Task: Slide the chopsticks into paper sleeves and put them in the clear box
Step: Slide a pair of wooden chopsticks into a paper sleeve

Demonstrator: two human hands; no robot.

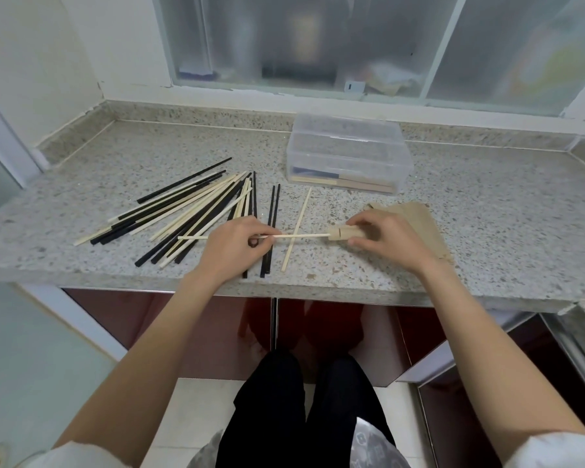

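While the left hand [237, 245] pinches a pale wooden chopstick [286, 235] lying crosswise above the speckled stone desk [487, 211], its right tip enters a tan paper sleeve [343, 232] gripped by the right hand [387, 238]; the clear box [348, 153] stands behind.

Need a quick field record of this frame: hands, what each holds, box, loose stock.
left hand: pinches a pale chopstick, level, tip at the sleeve mouth
right hand: holds a paper sleeve
box: clear, at the counter's back, sleeved pairs inside
loose pile: black and pale chopsticks, left of the hands
spare sleeves: under the right hand
counter: speckled stone
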